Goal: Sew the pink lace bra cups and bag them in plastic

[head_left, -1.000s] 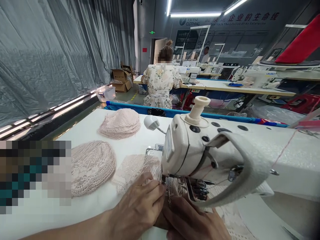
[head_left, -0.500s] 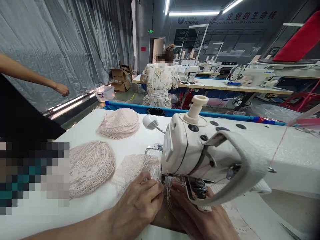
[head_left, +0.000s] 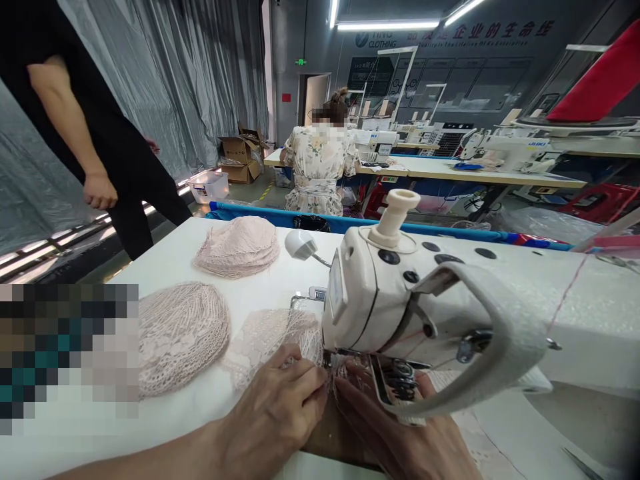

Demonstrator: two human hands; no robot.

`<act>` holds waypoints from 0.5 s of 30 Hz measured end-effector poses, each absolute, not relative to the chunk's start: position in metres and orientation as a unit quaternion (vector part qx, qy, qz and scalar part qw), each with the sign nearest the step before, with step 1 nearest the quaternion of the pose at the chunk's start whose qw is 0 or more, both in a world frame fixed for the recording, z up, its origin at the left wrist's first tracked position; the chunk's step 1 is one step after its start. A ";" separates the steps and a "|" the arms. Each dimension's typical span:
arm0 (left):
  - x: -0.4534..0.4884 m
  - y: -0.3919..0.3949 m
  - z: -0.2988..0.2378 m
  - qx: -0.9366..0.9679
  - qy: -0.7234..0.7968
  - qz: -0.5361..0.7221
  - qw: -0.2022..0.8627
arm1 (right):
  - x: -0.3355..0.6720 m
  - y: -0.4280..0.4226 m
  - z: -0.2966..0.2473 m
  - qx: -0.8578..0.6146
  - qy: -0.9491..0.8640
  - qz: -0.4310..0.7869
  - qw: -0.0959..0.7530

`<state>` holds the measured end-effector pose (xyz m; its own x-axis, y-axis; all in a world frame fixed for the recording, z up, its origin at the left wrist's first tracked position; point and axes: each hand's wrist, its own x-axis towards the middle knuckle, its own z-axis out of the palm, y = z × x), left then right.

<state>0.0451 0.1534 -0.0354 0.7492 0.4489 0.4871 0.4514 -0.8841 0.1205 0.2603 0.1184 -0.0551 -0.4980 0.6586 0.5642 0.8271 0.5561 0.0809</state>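
A white sewing machine (head_left: 415,300) stands on the white table (head_left: 200,253). My left hand (head_left: 280,410) lies on a piece of pale pink lace (head_left: 273,333), its fingertips pressing the lace just left of the presser foot. My right hand (head_left: 405,433) rests flat on the lace right under the machine head, fingers stretched toward the needle. The needle area is partly hidden by the machine's guard.
Two stacks of pink lace pieces lie on the table, one near (head_left: 180,330) and one farther back (head_left: 239,245). A person in black (head_left: 100,133) stands at the table's left edge. Another person (head_left: 320,167) stands at a far table with more machines.
The person in black has stepped from the left edge into fuller view beside the table. My right hand has slid forward under the machine head, fingers spread flat.
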 end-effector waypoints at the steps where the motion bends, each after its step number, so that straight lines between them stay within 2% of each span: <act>1: 0.045 0.153 -0.034 -0.935 -0.240 -0.260 0.003 | 0.260 0.119 -0.055 -0.441 -0.846 -0.175 0.244; 7: 0.046 0.153 -0.032 -0.933 -0.238 -0.270 -0.004 | 0.260 0.123 -0.066 -0.438 -0.843 -0.197 0.242; 11: 0.047 0.153 -0.035 -0.932 -0.242 -0.270 0.000 | 0.257 0.123 -0.073 -0.429 -0.847 -0.159 0.270; 15: 0.047 0.152 -0.036 -0.930 -0.248 -0.270 0.007 | 0.256 0.123 -0.069 -0.413 -0.869 -0.124 0.245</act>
<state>0.0468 0.1522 -0.0362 0.7317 0.4575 0.5054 0.4651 -0.8770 0.1206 0.2560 0.1227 -0.0694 -0.5398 0.6565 0.5269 0.7774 0.6289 0.0128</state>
